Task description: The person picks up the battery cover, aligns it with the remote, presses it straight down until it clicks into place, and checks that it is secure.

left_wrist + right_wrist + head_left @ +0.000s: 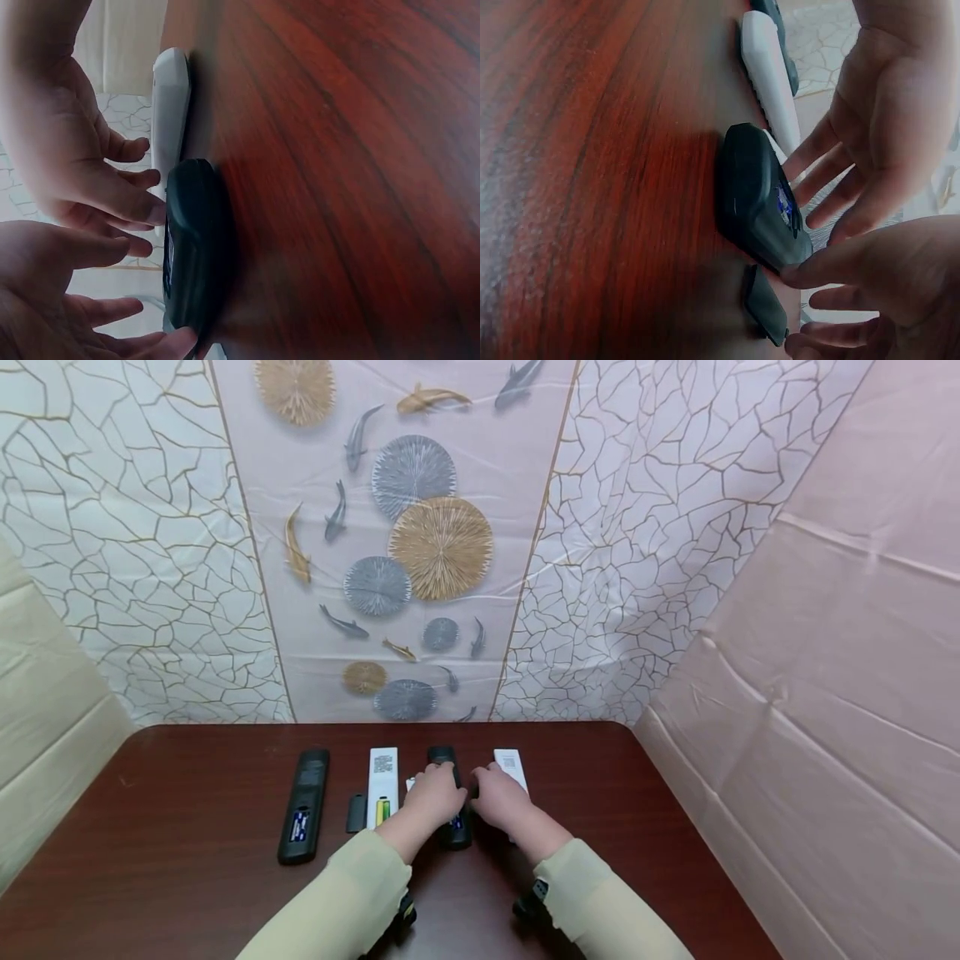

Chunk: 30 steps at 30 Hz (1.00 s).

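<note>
A black remote control (454, 837) lies in front of me with its back up; blue batteries (784, 205) sit in its uncovered compartment. My left hand (433, 795) is over the remote, fingers loosely bent and apart, the fingertips at its far side and compartment. Beside it on the right, my right hand (501, 797) has its thumb at the remote's edge. Its other fingers hang near a small black battery cover (765, 304) on the table. Neither hand shows a firm grip. A white remote (511, 765) lies partly hidden beyond my right hand.
Left on the brown table (187, 827) are another black remote (303, 806) with blue batteries, a dark cover (356, 814), and a white remote (383, 777) with a green-yellow battery. A small white piece (410, 783) peeks out by my left hand. Patterned cloth (420, 635) hangs behind.
</note>
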Motion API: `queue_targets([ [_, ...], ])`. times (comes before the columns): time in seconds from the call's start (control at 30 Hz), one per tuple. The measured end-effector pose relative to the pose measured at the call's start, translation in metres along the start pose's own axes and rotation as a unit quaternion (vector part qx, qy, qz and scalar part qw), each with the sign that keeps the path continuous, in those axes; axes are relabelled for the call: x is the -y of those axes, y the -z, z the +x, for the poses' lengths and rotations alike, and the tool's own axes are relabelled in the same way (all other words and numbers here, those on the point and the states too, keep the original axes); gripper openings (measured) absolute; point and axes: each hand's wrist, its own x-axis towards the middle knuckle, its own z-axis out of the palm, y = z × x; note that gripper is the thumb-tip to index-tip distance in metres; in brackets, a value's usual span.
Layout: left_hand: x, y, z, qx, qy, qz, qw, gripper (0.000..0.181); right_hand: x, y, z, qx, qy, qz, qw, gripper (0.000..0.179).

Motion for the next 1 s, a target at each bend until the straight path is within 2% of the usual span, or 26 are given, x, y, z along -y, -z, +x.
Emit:
queue_targets([
  [0.23, -0.004, -0.001, 0.005, 0.002, 0.014, 0.024, 0.9996, 0.049, 0.002, -0.006, 0.006, 0.015, 0.004, -0.034, 0.9993, 0.037],
  [0.47, -0.004, -0.002, 0.011, 0.013, 0.045, 0.038, 0.9982, 0.047, 0.003, -0.008, 0.011, 0.042, 0.007, -0.027, 0.9987, 0.009],
  [0.77, -0.005, -0.007, 0.020, 0.010, 0.063, 0.060, 0.9962, 0.051, 0.007, -0.006, 0.013, 0.061, 0.010, -0.026, 0.9977, 0.016],
  [1.0, -0.012, -0.005, 0.020, 0.017, 0.086, 0.013, 0.9961, 0.063, 0.006, 0.000, 0.013, 0.070, 0.019, -0.047, 0.9963, 0.014],
])
